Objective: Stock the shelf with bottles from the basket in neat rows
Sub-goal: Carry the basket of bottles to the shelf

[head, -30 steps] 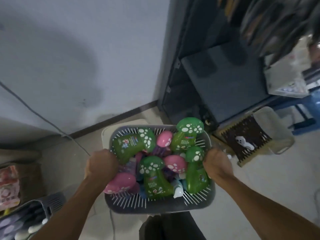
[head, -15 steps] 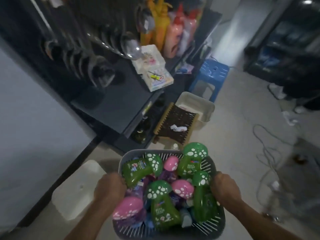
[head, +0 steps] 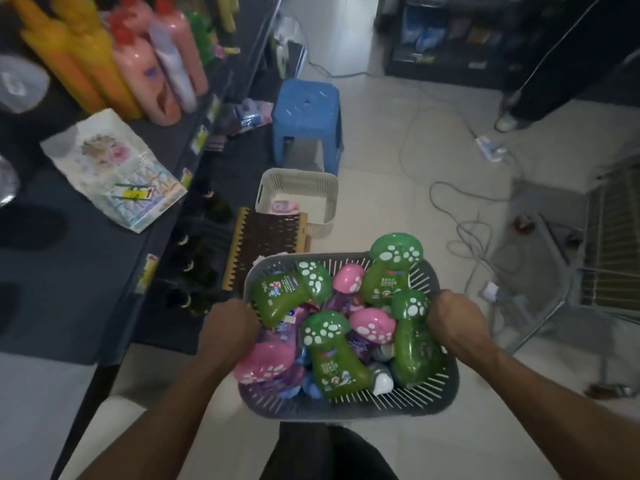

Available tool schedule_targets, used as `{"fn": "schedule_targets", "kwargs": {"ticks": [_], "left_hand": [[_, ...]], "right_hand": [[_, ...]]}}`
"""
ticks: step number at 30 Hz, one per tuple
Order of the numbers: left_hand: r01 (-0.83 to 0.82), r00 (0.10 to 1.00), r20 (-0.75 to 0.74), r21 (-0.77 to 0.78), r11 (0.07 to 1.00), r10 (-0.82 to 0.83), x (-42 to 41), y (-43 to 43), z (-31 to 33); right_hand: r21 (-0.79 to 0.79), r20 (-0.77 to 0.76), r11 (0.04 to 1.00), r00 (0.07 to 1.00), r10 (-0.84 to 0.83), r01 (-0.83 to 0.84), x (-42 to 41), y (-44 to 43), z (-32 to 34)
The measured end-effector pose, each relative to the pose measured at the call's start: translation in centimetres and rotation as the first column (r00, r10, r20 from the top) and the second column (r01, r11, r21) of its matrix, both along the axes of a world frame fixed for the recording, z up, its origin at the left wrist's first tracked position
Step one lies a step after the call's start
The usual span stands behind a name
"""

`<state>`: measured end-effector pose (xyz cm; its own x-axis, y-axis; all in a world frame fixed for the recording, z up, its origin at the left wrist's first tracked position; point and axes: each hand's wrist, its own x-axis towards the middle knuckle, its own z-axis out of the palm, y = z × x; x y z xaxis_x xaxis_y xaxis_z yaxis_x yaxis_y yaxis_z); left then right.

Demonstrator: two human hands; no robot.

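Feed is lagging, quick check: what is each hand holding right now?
Left hand: gripping the left rim of the grey slatted plastic basket.
Right hand: gripping the basket's right rim.

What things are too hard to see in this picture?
All in the head view:
1. Fingertips of the left hand and right hand, hidden behind their knuckles at the basket rim.
2. Whatever lies under the green bottles on top.
3. Shelf bottles: blurred, tops cut off by the picture's edge.
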<state>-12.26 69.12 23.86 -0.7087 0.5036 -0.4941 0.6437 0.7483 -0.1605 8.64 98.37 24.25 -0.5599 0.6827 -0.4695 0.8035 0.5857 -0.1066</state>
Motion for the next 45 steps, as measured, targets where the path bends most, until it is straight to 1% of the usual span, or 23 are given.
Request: {"fn": "schedule_targets", "kwargs": {"ticks": [3,5,7,9,11,13,15,17,19,20,23,25,26,27,31,33,36,38,41,43,45], "left_hand": [[0.071,0.997,-0.006,-0.049,0.996,-0.072,-3.4,5.4,0.1],[0.099,0.995,-0.01,-0.041,0.994,-0.099,-5.9,8.8,0.1],[0.118,0.993,-0.02,-0.021,0.993,-0.119,-8.8,12.2,0.1],[0.156,0.987,-0.025,-0.023,0.987,-0.157,-11.7,15.9,0.1],[0.09,0.996,-0.003,0.006,0.996,-0.09,-14.2,19.5,0.6],[-0.056,0.998,0.031,0.085,0.995,0.054,-16.6,22.6,0.5],[-0.211,0.977,0.078,0.178,0.961,0.2,-19.3,25.8,0.3],[-0.252,0.967,0.085,0.214,0.944,0.239,-21.9,28.9,0.0],[-0.294,0.955,0.094,0.202,0.934,0.28,-24.1,31.7,-0.3],[-0.345,0.939,0.1,0.225,0.911,0.33,-25.2,33.1,-0.5],[-0.518,0.855,0.158,0.285,0.807,0.493,-28.4,36.5,-1.7],[-0.568,0.823,0.185,0.302,0.766,0.537,-29.5,37.7,-2.3],[-0.603,0.797,0.191,0.311,0.734,0.574,-30.6,38.5,-2.7],[-0.646,0.762,0.205,0.322,0.693,0.615,-31.6,39.3,-2.9],[-0.743,0.664,0.205,0.291,0.603,0.719,-35.4,41.6,-3.8],[-0.802,0.59,0.236,0.278,0.529,0.772,-37.7,42.5,-4.0],[-0.85,0.513,0.237,0.273,0.45,0.825,-40.4,43.6,-4.7],[-0.892,0.422,0.238,0.282,0.353,0.875,-42.2,44.4,-4.8],[-0.922,0.337,0.224,0.276,0.272,0.915,-44.6,45.4,-5.6],[-0.94,0.261,0.214,0.279,0.197,0.941,-46.0,46.3,-6.4],[-0.956,0.143,0.218,0.282,0.078,0.966,-47.2,47.2,-7.2]], "right_hand": [[0.009,0.067,1.0,0.997,-0.023,0.023,-2.7,4.6,0.5],[0.024,0.101,0.999,0.994,-0.038,0.035,-4.7,7.4,0.5],[0.029,0.098,0.998,0.994,-0.053,0.05,-7.0,10.1,0.8],[0.017,0.057,0.997,0.996,-0.075,0.074,-9.2,13.6,0.4],[-0.005,0.007,0.997,0.997,-0.073,0.073,-10.7,17.2,-0.9],[-0.004,0.002,0.999,0.999,-0.04,0.04,-12.8,20.5,-1.5],[0.003,-0.01,0.999,0.999,-0.04,0.04,-15.4,23.5,-1.5],[0.02,0.005,0.998,0.998,-0.056,0.056,-18.5,26.8,-1.3],[0.018,-0.01,1.0,1.0,-0.021,0.021,-20.7,30.4,-2.2],[0.01,-0.017,1.0,1.0,0.005,-0.004,-22.0,32.2,-2.5],[0.001,-0.041,0.998,0.997,0.062,-0.062,-27.0,37.2,-3.3],[0.017,-0.018,0.998,0.998,0.057,-0.057,-30.3,39.2,-2.6],[0.02,-0.002,0.996,0.997,0.082,-0.082,-32.6,40.7,-2.5],[0.026,0.014,0.991,0.992,0.129,-0.13,-35.0,42.2,-2.8],[0.06,0.002,0.954,0.956,0.295,-0.294,-44.8,47.2,-3.9],[0.078,0.026,0.919,0.922,0.386,-0.387,-49.8,49.0,-4.4],[0.115,0.06,0.83,0.838,0.543,-0.546,-57.8,50.9,-4.9],[0.103,0.058,0.792,0.798,0.599,-0.602,-63.1,51.6,-5.2],[0.076,0.058,0.746,0.75,0.659,-0.662,-70.7,51.8,-5.9],[0.067,0.047,0.702,0.705,0.708,-0.709,-75.9,52.1,-6.7],[0.042,0.047,0.638,0.639,0.767,-0.769,-80.6,51.8,-7.5]]}}
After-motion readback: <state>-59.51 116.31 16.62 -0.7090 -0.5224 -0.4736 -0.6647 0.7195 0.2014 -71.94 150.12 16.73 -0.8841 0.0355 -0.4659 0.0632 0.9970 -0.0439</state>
